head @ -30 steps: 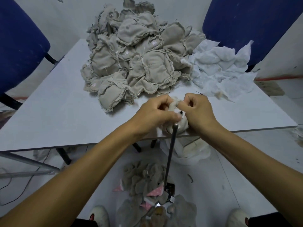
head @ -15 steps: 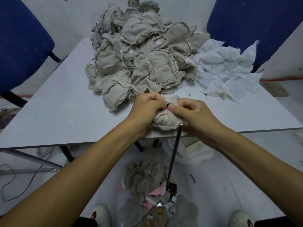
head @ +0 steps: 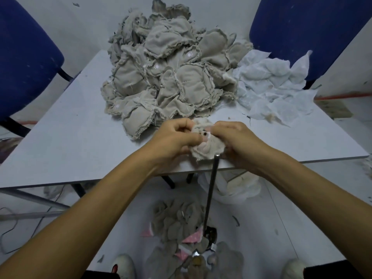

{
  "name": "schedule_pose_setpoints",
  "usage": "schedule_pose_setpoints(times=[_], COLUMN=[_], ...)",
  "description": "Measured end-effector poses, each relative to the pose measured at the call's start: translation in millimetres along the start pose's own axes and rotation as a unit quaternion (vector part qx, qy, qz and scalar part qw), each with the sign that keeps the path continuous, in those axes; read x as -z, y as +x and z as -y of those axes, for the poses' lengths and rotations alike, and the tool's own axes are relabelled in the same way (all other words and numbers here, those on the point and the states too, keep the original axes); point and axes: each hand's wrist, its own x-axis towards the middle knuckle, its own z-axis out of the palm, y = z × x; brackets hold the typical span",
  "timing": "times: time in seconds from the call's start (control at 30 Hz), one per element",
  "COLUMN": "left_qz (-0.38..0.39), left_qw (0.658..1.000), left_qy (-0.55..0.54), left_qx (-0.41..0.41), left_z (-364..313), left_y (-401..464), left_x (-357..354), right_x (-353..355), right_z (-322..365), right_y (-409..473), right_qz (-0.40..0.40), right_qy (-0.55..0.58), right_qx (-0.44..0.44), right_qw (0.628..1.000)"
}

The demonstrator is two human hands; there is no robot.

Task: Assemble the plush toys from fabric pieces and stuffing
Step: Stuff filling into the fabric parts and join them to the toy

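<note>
Both hands were in on it! The left hand [head: 177,137] and right hand [head: 234,140] each pinched the small beige frayed-edge plush fabric piece [head: 207,147], fingers curled into the cloth, right at the near edge of the pale grey table [head: 70,137]. A black bead eye [head: 205,134] showed between the thumbs. Behind the piece sat the big heap of beige fabric shells [head: 167,77]; a thin metal rod [head: 211,194] stood just below it.

A fabric heap [head: 167,77] sits at the back of the table [head: 70,137], scraps [head: 275,87] to its right. Both hands [head: 175,139] [head: 235,141] hold a piece [head: 207,146] at the near edge, above a rod [head: 210,194]. Chairs [head: 24,57] [head: 306,31] stand behind
</note>
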Motion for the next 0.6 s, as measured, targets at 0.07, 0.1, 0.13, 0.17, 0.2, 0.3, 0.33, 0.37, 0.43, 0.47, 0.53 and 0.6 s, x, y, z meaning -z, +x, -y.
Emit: schedule_pose_setpoints(times=[0.07,0.1,0.13,0.17,0.2,0.3,0.33,0.37,0.43,0.47,0.53,0.6], left_qz=[-0.020,-0.013,-0.003,0.006,0.011,0.004,-0.007,-0.020,-0.042,-0.053,-0.078,-0.082], left_qw=[0.995,0.991,0.988,0.986,0.984,0.991,0.993,0.994,0.994,0.995,0.995,0.995], left_qy=[-0.095,-0.125,-0.145,-0.158,-0.166,-0.117,-0.095,-0.082,-0.061,-0.046,-0.022,-0.019], left_qx=[0.032,0.040,0.045,0.053,0.064,0.073,0.073,0.075,0.074,0.069,0.058,0.056], left_z=[0.1,0.1,-0.3,0.1,1.0,5.7,7.0,8.4,10.2,10.9,12.2,12.2], left_y=[2.2,2.7,2.1,1.8,1.7,5.0,6.2,6.7,5.7,5.0,4.4,5.1], left_x=[7.7,10.8,12.2,12.6,11.9,6.6,5.0,4.0,0.6,-1.6,-5.9,-6.4], right_x=[7.8,12.6,16.1,17.8,18.6,13.1,10.5,7.1,-0.4,-3.2,-6.9,-7.7], right_z=[-0.8,-2.0,-3.5,-5.5,-7.8,-13.6,-15.9,-18.2,-20.8,-21.3,-20.2,-17.7], right_y=[-7.5,-9.7,-11.5,-12.9,-13.7,-15.1,-15.4,-15.9,-17.0,-16.7,-15.4,-13.9], right_qz=[0.117,0.157,0.176,0.173,0.156,0.065,0.036,0.010,-0.037,-0.058,-0.080,-0.086], right_qy=[0.087,0.078,0.060,0.043,0.028,-0.036,-0.073,-0.104,-0.126,-0.131,-0.146,-0.143], right_qx=[-0.042,-0.040,-0.029,-0.022,-0.011,0.049,0.070,0.086,0.111,0.119,0.120,0.113], right_qw=[0.988,0.984,0.982,0.984,0.987,0.996,0.994,0.991,0.985,0.982,0.979,0.979])
